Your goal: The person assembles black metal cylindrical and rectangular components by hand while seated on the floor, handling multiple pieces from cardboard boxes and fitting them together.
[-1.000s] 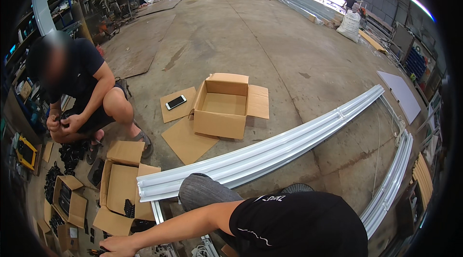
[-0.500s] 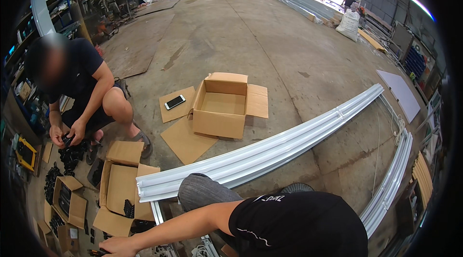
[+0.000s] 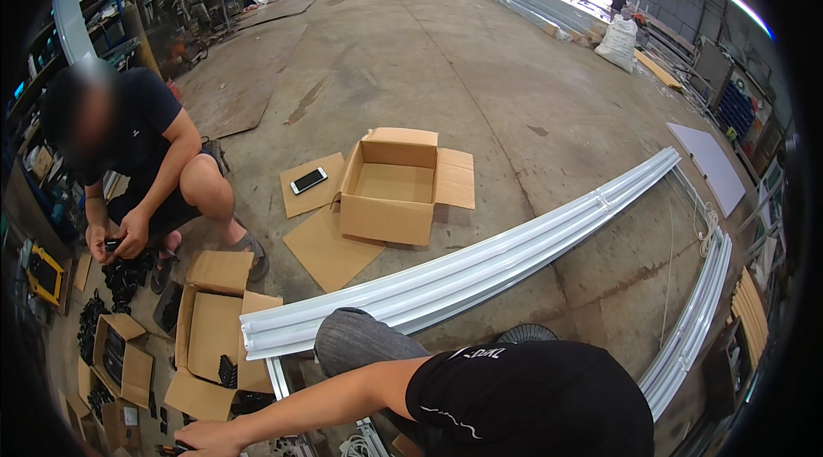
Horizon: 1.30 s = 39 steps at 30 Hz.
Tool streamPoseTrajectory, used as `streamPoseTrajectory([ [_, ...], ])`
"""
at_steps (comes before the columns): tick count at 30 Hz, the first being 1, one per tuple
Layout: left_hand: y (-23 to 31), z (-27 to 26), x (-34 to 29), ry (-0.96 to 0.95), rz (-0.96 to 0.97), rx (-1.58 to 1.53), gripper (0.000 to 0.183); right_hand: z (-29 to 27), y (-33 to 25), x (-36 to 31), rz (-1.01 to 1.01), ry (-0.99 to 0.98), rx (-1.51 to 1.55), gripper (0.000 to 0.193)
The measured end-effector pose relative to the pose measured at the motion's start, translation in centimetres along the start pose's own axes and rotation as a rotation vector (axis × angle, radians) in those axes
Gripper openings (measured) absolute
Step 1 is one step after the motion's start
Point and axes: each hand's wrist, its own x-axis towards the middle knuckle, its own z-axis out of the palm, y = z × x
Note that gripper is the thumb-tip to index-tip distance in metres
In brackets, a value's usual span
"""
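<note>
My left arm reaches across to the lower left, and my left hand (image 3: 210, 437) is at the bottom edge of the view. Its fingers are closed on a small dark thing (image 3: 183, 447) that the edge partly cuts off. Just beyond the hand stands an open cardboard box (image 3: 214, 324) with a few black parts (image 3: 227, 371) in it. A smaller carton (image 3: 137, 374) holds more black pieces. My right hand is out of sight. At the left, a crouching person's hands (image 3: 118, 238) hold a small black part above a heap of similar black parts (image 3: 129, 281).
Long white metal profiles (image 3: 480, 260) lie bundled across the floor by my knee, with another bundle (image 3: 686, 333) at the right. An open cardboard box (image 3: 387, 221) and a phone (image 3: 309, 181) on flat cardboard lie ahead. A white sack (image 3: 617, 44) stands at the far right.
The other person's hands have shifted slightly and turned the small black part. My left hand has barely moved. Distant people by the bright doorway have changed position.
</note>
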Motion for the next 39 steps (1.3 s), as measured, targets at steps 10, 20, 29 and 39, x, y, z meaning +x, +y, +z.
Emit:
streamPoseTrajectory([
  [10, 1.5, 0.8, -1.1, -0.053, 0.024, 0.009, 0.024, 0.1, 0.1, -0.5, 0.001, -0.003, -0.032, 0.057],
  [20, -1.0, -2.1, 0.1, 0.168, 0.054, -0.245, 0.037, 1.6, 4.8, 2.6, 0.259, -0.043, 0.185, 0.027],
  [29, 1.3, -4.0, -0.6, 0.170, 0.069, -0.430, 0.025, -1.5, -0.6, 1.0, 0.507, -0.066, 0.761, 0.029],
  [39, -0.6, -4.3, -1.0, 0.186, 0.210, -0.398, 0.026, -0.4, -2.6, 0.4, 0.420, -0.095, 0.639, 0.015],
])
